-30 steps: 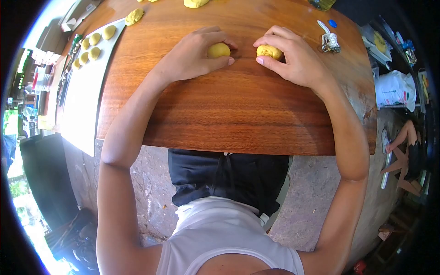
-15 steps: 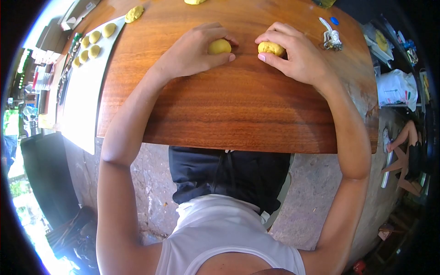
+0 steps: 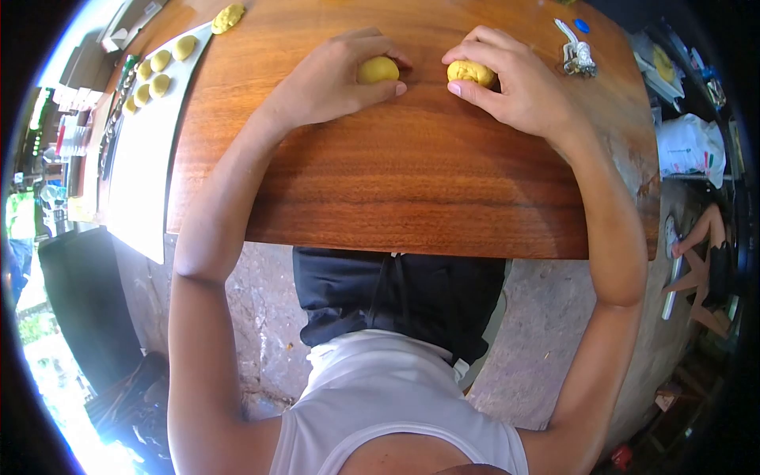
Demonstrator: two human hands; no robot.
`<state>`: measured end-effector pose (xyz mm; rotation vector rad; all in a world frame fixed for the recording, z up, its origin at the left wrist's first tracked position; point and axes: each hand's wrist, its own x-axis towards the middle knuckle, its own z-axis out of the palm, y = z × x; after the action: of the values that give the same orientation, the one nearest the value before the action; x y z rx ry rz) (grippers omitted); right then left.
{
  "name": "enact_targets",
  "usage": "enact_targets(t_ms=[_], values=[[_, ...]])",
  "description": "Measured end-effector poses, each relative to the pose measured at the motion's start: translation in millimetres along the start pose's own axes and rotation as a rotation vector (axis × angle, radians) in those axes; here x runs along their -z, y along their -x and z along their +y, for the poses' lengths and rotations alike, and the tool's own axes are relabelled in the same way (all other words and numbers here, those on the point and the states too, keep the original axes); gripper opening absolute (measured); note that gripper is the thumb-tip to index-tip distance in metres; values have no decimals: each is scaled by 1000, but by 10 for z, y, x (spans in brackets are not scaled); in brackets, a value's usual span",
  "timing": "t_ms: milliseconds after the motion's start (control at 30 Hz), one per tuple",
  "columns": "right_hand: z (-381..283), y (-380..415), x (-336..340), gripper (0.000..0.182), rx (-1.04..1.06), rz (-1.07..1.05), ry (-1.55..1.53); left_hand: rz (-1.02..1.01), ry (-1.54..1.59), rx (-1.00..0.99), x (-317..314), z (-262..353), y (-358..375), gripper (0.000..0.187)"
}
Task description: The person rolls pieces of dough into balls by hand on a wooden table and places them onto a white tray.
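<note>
On the wooden table [image 3: 412, 190], my left hand [image 3: 336, 77] curls round a smooth yellow dough ball [image 3: 378, 70], with thumb in front and fingers behind. Opposite it, my right hand [image 3: 518, 83] cups a second yellow dough lump [image 3: 472, 74], whose surface is creased and uneven. Both pieces seem to rest on the tabletop, a short gap apart. Up at the left lies a rough lump of yellow dough [image 3: 228, 18]. Several smooth dough balls [image 3: 159, 85] sit in rows on a white board [image 3: 146, 174] at the table's left side.
Toward the right back of the table lie a white cord-like bundle [image 3: 576, 51] and a blue cap [image 3: 582, 25]. Beyond the right edge stands a white plastic bag [image 3: 690, 149]. Another person's leg [image 3: 701, 229] shows at far right.
The view has shifted slightly, so the dough piece at the top edge has left the picture. Both hands stay round their dough, with only slight movement.
</note>
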<state>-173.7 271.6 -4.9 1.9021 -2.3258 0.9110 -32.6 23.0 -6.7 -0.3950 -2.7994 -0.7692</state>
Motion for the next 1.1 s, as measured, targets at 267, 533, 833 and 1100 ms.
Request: enact_targets(t_ms=[267, 533, 833, 1100], values=[[24, -8, -5, 27, 20, 0, -7, 0, 1, -1, -10, -15, 5, 32], [-208, -62, 183, 25, -111, -83, -53, -35, 70, 43, 21, 21, -10, 31], [-223, -52, 169, 26, -153, -93, -33, -48, 109, 55, 56, 71, -48, 31], [-192, -36, 166, 26, -136, -97, -44, -89, 74, 120, 99, 149, -61, 32]])
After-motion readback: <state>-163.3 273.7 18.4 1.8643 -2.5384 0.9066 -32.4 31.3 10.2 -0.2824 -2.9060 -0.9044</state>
